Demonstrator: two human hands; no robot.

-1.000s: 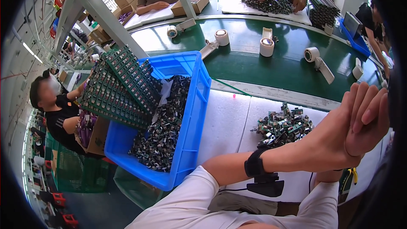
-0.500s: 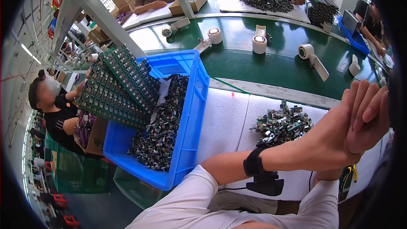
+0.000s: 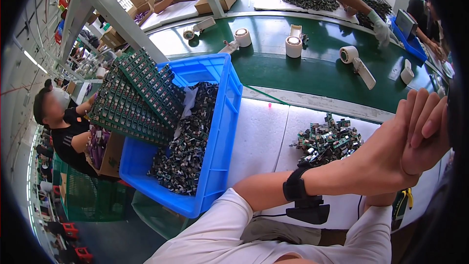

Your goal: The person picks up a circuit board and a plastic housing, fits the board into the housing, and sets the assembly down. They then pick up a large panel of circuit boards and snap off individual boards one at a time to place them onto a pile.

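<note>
My left hand (image 3: 378,159) is at the right side, above the white work surface, with a black strap and a small black device on its wrist. Its fingers are bent and pressed together. My right hand (image 3: 419,159) is up against it near the dark rim of the picture, mostly covered, so its grip is hard to make out. Any item between the hands is hidden. Just left of them lies a heap of small green circuit boards with metal connectors (image 3: 328,139). Further left, a blue crate (image 3: 222,132) holds many loose small boards and several large circuit board panels (image 3: 151,88).
Beyond the white surface runs a green conveyor (image 3: 264,63) carrying white cylindrical parts with flaps (image 3: 293,47). Co-workers sit across it; one gloved hand (image 3: 381,29) reaches over the belt. Yellow-handled pliers (image 3: 408,198) lie near my right forearm. A metal post (image 3: 119,17) rises behind the crate.
The white parts on the conveyor have shifted slightly left. Across the belt, one co-worker has stretched out a gloved hand and another has raised a hand. My hands stay together, almost unmoved.
</note>
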